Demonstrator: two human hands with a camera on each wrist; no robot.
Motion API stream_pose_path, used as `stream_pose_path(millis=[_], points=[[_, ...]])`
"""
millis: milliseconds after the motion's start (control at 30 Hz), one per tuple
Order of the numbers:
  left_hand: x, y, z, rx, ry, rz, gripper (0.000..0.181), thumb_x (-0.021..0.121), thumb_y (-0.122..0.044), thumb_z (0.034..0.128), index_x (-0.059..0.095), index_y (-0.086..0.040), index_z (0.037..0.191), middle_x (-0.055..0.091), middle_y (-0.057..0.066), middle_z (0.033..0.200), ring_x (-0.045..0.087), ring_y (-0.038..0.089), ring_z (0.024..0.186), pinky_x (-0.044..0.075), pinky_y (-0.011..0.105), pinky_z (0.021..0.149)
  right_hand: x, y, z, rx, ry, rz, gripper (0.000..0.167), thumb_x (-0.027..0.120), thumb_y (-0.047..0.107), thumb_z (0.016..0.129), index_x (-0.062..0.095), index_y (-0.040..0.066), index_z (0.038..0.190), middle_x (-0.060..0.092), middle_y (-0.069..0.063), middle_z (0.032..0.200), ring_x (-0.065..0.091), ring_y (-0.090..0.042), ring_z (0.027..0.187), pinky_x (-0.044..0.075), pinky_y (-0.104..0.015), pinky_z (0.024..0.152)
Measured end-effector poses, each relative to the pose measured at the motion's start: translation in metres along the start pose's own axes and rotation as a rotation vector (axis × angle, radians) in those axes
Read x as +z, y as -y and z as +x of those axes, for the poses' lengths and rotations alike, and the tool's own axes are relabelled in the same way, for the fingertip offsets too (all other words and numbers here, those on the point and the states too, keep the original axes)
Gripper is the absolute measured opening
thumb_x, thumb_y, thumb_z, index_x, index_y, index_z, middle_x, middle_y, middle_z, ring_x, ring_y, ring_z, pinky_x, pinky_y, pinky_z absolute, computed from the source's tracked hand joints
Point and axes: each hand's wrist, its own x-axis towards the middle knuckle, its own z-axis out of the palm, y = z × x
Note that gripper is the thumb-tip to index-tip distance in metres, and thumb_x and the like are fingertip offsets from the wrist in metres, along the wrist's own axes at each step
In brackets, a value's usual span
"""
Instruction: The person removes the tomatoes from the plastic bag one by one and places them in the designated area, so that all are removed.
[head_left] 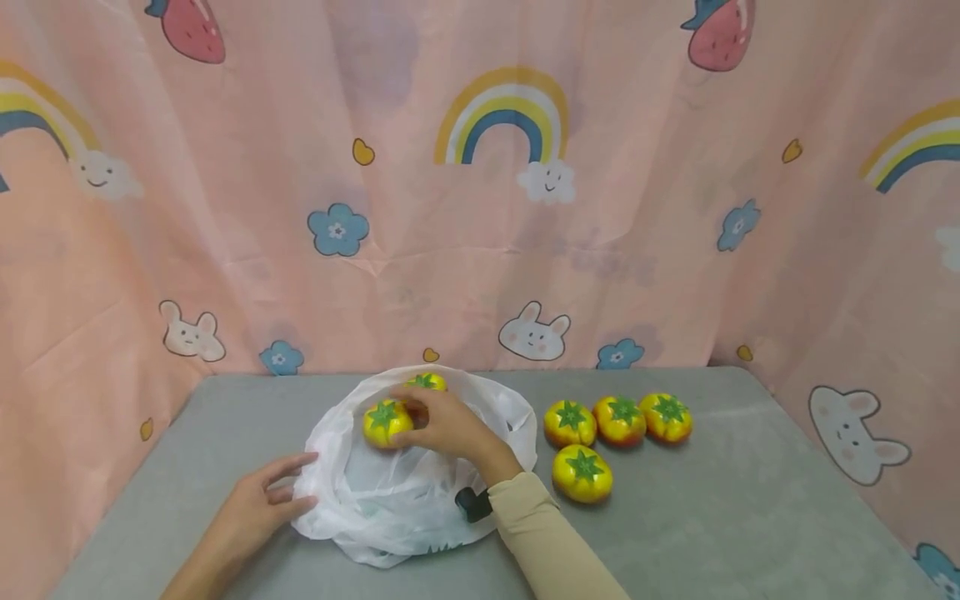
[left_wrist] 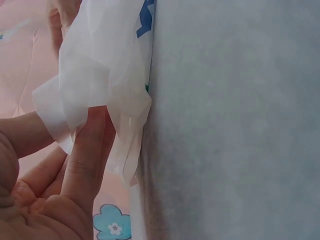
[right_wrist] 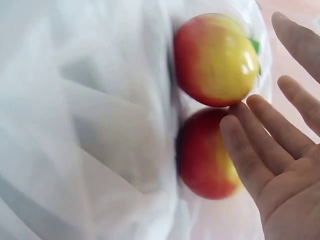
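A white plastic bag (head_left: 330,508) lies spread open on the table. Two yellow-and-red, tomato-like fruits with green star-shaped tops sit in it, the front fruit (head_left: 384,425) and the back fruit (head_left: 429,381). My right hand (head_left: 446,421) reaches over the bag beside the front fruit. In the right wrist view its fingers (right_wrist: 250,155) are spread, with fingertips touching or very near the fruits. The left hand (head_left: 251,504) touches the bag's left edge with thumb and fingers apart. In the left wrist view thin plastic covers its fingertips.
Right of the bag, several more such fruits (head_left: 621,420) stand in a row, with a single fruit (head_left: 582,473) in front. They rest on a grey table (head_left: 735,517). A pink patterned curtain (head_left: 420,292) hangs along the back and sides.
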Motion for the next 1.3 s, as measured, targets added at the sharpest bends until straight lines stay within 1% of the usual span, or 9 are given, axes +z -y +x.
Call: stream_pose_path(millis=[200,300,433,533,633,833,1000,1067,1300], points=[[0.002,0.003,-0.002,-0.007,-0.001,0.000,0.071,0.080,-0.032,0.0836,0.050,-0.019,0.147,0.044,0.023,0.148,0.054,0.044,0.127,0.052,0.054,0.099,0.014,0.000,-0.001,0.034,0.026,-0.004,0.070,0.082,0.027,0.082,0.051,0.021,0.145,0.061,0.001,0.138,0.057,-0.018,0.130,0.048,-0.034,0.108],[0.004,0.004,-0.001,-0.003,-0.004,-0.001,0.071,0.080,-0.033,0.0831,0.050,-0.019,0.146,0.045,0.023,0.148,0.055,0.042,0.126,0.052,0.053,0.099,0.019,0.000,0.000,0.018,0.034,0.029,0.073,0.083,0.018,0.081,0.049,0.018,0.145,0.062,-0.001,0.134,0.058,-0.020,0.128,0.050,-0.035,0.106],[0.006,0.007,-0.002,0.004,-0.002,0.004,0.071,0.081,-0.032,0.0821,0.051,-0.019,0.145,0.046,0.024,0.147,0.053,0.046,0.128,0.053,0.053,0.098,0.026,-0.001,0.000,-0.007,0.053,0.040,0.077,0.084,0.011,0.078,0.048,0.016,0.146,0.060,-0.006,0.135,0.060,-0.022,0.125,0.053,-0.031,0.100],[0.007,0.009,-0.002,0.008,0.007,0.003,0.071,0.081,-0.031,0.0821,0.051,-0.018,0.145,0.046,0.025,0.146,0.051,0.048,0.129,0.053,0.053,0.097,0.029,-0.002,-0.001,0.005,0.075,0.031,0.078,0.085,0.014,0.078,0.047,0.016,0.147,0.057,-0.005,0.142,0.059,-0.023,0.126,0.053,-0.029,0.099],[0.007,0.009,-0.003,0.017,0.003,-0.004,0.070,0.080,-0.030,0.0833,0.051,-0.018,0.145,0.046,0.025,0.146,0.051,0.048,0.130,0.053,0.052,0.098,0.031,-0.002,-0.002,0.010,0.098,0.003,0.077,0.085,0.019,0.079,0.048,0.016,0.147,0.056,-0.001,0.144,0.059,-0.020,0.125,0.052,-0.027,0.100],[0.005,0.007,-0.003,0.030,-0.008,0.002,0.069,0.080,-0.029,0.0841,0.051,-0.017,0.146,0.047,0.025,0.146,0.056,0.043,0.127,0.055,0.050,0.096,0.032,-0.001,0.000,-0.028,0.145,-0.078,0.080,0.086,0.026,0.078,0.047,0.019,0.148,0.056,0.005,0.142,0.056,-0.009,0.122,0.046,-0.027,0.108],[0.003,0.005,-0.004,0.056,-0.006,0.003,0.069,0.079,-0.029,0.0851,0.050,-0.017,0.146,0.047,0.024,0.146,0.057,0.042,0.126,0.055,0.048,0.096,0.033,0.003,-0.001,0.009,0.140,-0.067,0.080,0.086,0.026,0.078,0.047,0.024,0.148,0.055,0.008,0.144,0.054,-0.009,0.122,0.044,-0.032,0.111],[0.002,0.004,-0.004,0.061,-0.006,0.012,0.069,0.078,-0.030,0.0851,0.050,-0.017,0.146,0.047,0.025,0.146,0.056,0.044,0.127,0.054,0.050,0.097,0.033,0.005,-0.001,0.013,0.143,-0.073,0.079,0.086,0.025,0.078,0.047,0.024,0.148,0.054,0.008,0.144,0.054,-0.010,0.122,0.044,-0.033,0.111],[0.001,0.004,-0.006,0.075,-0.003,0.012,0.069,0.078,-0.029,0.0852,0.050,-0.016,0.146,0.047,0.025,0.146,0.053,0.046,0.130,0.053,0.052,0.099,0.034,0.008,-0.005,0.029,0.128,-0.099,0.078,0.085,0.025,0.079,0.046,0.026,0.147,0.055,0.008,0.142,0.054,-0.009,0.119,0.045,-0.034,0.110]])
